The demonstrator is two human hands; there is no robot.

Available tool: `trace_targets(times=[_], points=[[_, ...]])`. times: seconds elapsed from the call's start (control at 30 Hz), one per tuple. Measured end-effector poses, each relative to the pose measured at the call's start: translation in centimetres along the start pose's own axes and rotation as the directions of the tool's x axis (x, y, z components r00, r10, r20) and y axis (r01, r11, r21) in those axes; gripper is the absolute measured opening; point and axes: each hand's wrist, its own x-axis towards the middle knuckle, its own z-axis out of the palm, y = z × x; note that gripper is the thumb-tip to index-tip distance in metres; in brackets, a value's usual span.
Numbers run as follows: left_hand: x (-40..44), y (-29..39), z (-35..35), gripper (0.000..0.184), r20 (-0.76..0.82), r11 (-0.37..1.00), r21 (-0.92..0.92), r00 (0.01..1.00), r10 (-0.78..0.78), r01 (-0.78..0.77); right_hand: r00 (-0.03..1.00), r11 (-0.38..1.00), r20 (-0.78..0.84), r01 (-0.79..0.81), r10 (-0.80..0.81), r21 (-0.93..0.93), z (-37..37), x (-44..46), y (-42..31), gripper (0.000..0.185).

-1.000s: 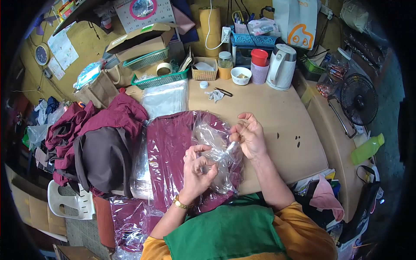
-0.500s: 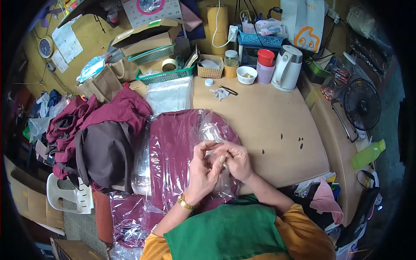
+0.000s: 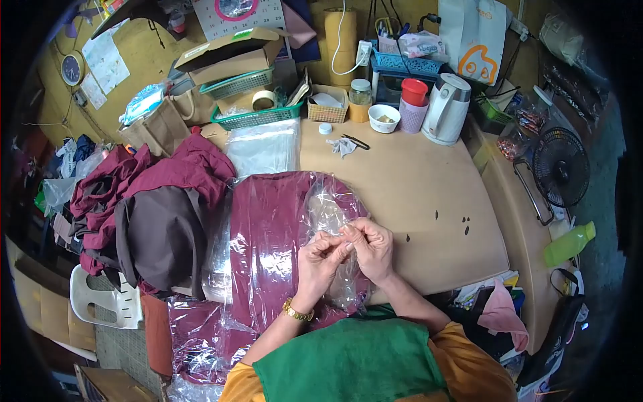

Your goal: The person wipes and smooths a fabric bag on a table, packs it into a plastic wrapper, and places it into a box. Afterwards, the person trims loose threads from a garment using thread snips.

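Note:
A maroon garment in a clear plastic bag (image 3: 266,228) lies flat on the brown work surface, with bunched clear film over its right part. Above that film, my left hand (image 3: 320,260) has thumb and forefinger pinched together; a gold watch is on its wrist. My right hand (image 3: 370,249) is pinched too, its fingertips meeting those of the left. Whatever sits between the fingertips is too small to make out. Left of the bag is a heap of maroon and dark grey garments (image 3: 164,228).
Flat clear bags (image 3: 264,147) lie behind the garment. Along the back stand a green basket (image 3: 258,119), a white bowl (image 3: 384,119), a red-lidded cup (image 3: 413,107) and a white kettle (image 3: 447,110). Black snips (image 3: 355,142) lie before them. At right are a fan (image 3: 561,166) and a green bottle (image 3: 569,244).
My hands were apart over the bag, with clear film near them. They have come together, fingertips touching. The whole view has shifted slightly.

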Motion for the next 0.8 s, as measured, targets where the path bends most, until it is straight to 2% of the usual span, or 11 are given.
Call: trace_targets(times=[0.07,0.17,0.23,0.3,0.33,0.43,0.47,0.53,0.6,0.73,0.8], points=[[0.0,0.0,-0.3,0.016,0.004,0.998,0.057,0.999,0.032,-0.032,0.958,0.938,0.089,0.285,-0.272,-0.199,-0.4,0.8,0.8,0.018],[0.2,0.6,-0.6,0.012,-0.033,0.998,0.06,0.999,0.023,-0.021,0.945,0.864,0.214,0.316,-0.248,-0.393,-1.8,1.3,-1.3,0.02],[0.5,0.5,-0.7,0.01,-0.085,0.996,-0.059,0.994,0.065,-0.07,0.949,0.843,0.241,0.294,-0.202,-0.451,-3.0,1.5,-2.3,0.021],[0.7,0.3,-1.0,0.009,-0.078,0.993,-0.062,0.992,0.097,-0.102,0.907,0.889,0.418,0.159,0.04,-0.429,-5.1,1.6,-1.4,0.023],[0.8,0.7,-0.9,0.009,-0.084,0.992,-0.091,0.993,0.083,-0.09,0.889,0.913,0.453,0.126,0.07,-0.388,-5.5,1.8,-0.5,0.023],[0.7,0.3,-1.0,0.01,-0.06,0.989,-0.135,0.997,0.055,-0.063,0.912,0.929,0.411,0.172,-0.024,-0.327,-5.8,1.6,0.6,0.02],[0.6,0.5,-1.0,0.011,0.007,0.964,-0.264,1.0,-0.026,0.027,0.912,0.929,0.41,0.172,-0.024,-0.327,-5.8,1.6,1.0,0.02],[0.5,0.4,-1.1,0.012,0.082,0.918,-0.378,0.992,-0.097,0.121,0.935,0.998,0.35,-0.055,0.061,-0.027,-5.5,1.7,2.3,0.017],[0.5,-0.5,-1.0,0.014,0.218,0.737,-0.638,0.971,-0.102,0.221,0.939,0.992,0.33,-0.117,0.093,0.055,-5.5,1.7,3.7,0.016],[0.7,-1.1,-1.3,0.014,0.224,0.724,-0.644,0.965,-0.134,0.249,0.947,0.972,0.304,-0.162,0.104,0.171,-5.8,2.0,4.0,0.017],[0.9,-1.2,-1.7,0.015,0.155,0.897,-0.402,0.979,-0.13,0.183,0.972,0.993,0.232,-0.043,0.016,0.111,-5.6,2.1,3.6,0.016]])
